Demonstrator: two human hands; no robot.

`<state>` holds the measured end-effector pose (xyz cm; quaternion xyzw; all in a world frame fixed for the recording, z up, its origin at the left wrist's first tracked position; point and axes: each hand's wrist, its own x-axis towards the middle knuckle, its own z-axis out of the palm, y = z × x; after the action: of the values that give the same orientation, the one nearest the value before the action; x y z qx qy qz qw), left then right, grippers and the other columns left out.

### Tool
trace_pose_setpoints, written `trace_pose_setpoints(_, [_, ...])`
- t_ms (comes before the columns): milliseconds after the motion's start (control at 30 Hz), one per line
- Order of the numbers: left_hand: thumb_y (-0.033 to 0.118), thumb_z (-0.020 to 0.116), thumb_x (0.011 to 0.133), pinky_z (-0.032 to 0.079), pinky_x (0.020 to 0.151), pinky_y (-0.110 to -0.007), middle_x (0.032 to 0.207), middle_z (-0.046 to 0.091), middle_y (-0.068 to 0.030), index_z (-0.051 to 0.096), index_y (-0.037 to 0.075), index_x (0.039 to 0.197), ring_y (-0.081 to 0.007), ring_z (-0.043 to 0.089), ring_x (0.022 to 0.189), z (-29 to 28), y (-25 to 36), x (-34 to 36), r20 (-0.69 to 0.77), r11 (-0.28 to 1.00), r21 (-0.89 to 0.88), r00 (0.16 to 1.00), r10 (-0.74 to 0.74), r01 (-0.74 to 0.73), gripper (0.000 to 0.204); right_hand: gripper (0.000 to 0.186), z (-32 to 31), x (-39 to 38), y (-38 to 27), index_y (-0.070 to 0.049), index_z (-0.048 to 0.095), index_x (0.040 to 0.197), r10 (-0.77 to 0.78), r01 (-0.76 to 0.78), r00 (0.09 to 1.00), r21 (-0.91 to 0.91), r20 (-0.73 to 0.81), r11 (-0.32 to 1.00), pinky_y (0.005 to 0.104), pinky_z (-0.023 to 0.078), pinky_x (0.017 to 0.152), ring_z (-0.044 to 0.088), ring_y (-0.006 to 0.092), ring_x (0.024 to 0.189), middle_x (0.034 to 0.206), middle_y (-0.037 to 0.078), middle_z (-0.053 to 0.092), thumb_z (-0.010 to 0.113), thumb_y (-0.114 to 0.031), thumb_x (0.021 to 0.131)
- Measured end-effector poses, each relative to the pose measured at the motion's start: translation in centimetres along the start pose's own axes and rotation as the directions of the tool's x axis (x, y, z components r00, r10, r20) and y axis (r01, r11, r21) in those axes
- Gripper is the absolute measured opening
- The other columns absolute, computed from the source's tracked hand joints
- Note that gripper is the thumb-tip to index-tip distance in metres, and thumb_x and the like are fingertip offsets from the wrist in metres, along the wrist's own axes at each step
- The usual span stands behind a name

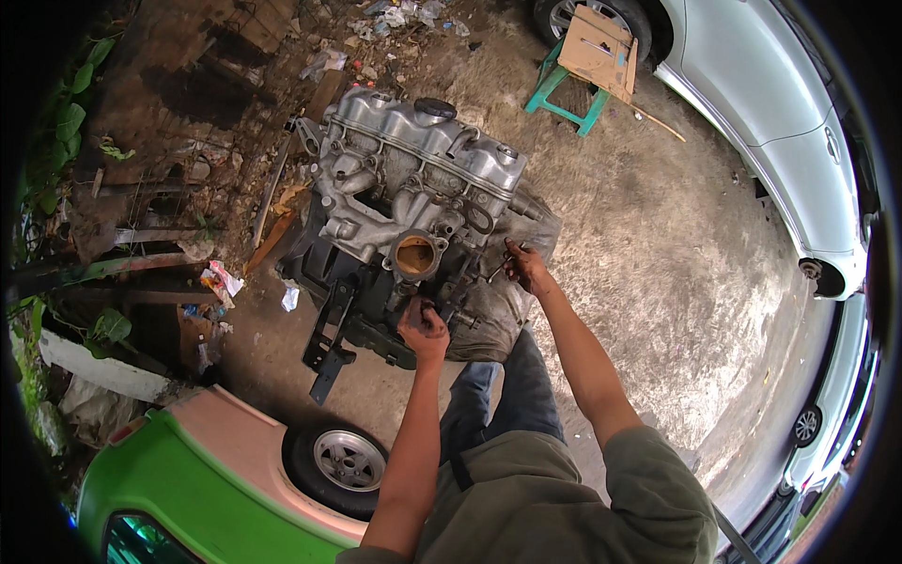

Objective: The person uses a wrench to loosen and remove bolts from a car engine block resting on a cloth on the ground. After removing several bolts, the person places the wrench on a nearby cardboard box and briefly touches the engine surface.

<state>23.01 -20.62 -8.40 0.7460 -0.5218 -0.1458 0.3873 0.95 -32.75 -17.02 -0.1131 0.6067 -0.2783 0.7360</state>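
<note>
A car engine (413, 202) with a silvery ribbed cover and a black filler cap (435, 108) stands in front of me. A round throttle-like opening (414, 255), brownish inside, faces up on its near side. My left hand (425, 329) is curled closed against the engine just below that opening; what its dark, greasy fingers hold is hidden. At the engine's right side, my right hand (526, 267) has its blackened fingers pinched together. A thin metal tool (495, 274) seems to stick out from them toward the engine; its kind is unclear.
A black bracket (331, 352) juts from the engine's near left. Behind it stands a green stool (564, 99) with a cardboard sheet (598, 52) on top. A green and pink car (225, 461) is at lower left, a silver car (752, 85) at right. Litter (399, 17) lies beyond.
</note>
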Motion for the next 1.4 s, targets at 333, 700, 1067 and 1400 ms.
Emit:
trace_pose_setpoints(333, [0.014,0.045,0.086,0.046,0.051,-0.042,0.065,0.057,-0.0159,0.058,0.001,0.076,-0.0348,0.055,0.054,-0.2,0.9,0.4,-0.038,0.999,0.001,0.999,0.032,-0.032,0.021,0.024,-1.9,3.5,4.7,-0.011,0.05,0.085,0.123,-0.122,0.991,0.027,-0.049,0.992,0.0283,0.029,0.034,0.042,0.0156,0.041,0.059,0.003,0.049,0.055,-0.032,0.095])
trace_pose_setpoints(700, [0.018,0.044,0.088,0.045,0.051,-0.043,0.064,0.056,-0.0164,0.056,0.0,0.079,-0.034,0.054,0.054,0.4,-0.3,-0.1,-0.022,1.0,0.015,0.999,0.024,-0.024,0.024,0.039,-0.8,-4.8,6.2,0.002,0.055,0.092,-0.454,0.475,0.865,-0.058,0.213,0.878,0.0301,0.051,0.056,0.065,0.0218,0.066,0.078,0.014,0.065,0.045,-0.035,0.099])
trace_pose_setpoints(1067, [0.02,0.044,0.09,0.044,0.05,-0.04,0.063,0.055,-0.0154,0.055,-0.001,0.073,-0.0296,0.051,0.051,0.0,0.5,0.2,-0.044,0.997,-0.072,0.999,0.026,-0.029,0.029,0.012,2.2,-10.2,7.9,0.001,0.058,0.094,-0.73,0.67,0.653,-0.604,0.201,0.432,0.0423,0.047,0.068,0.06,0.0406,0.076,0.079,0.022,0.061,0.051,-0.004,0.086])
trace_pose_setpoints(1400, [0.02,0.042,0.092,0.044,0.049,-0.039,0.063,0.055,-0.0151,0.056,-0.002,0.077,-0.0296,0.052,0.05,-0.1,0.6,0.2,-0.026,0.998,-0.061,0.999,0.028,-0.03,0.03,0.021,2.0,-11.5,4.6,0.002,0.057,0.1,-0.554,0.59,0.75,-0.743,0.361,0.315,0.0457,0.047,0.073,0.058,0.0442,0.085,0.087,0.026,0.061,0.057,-0.01,0.084])
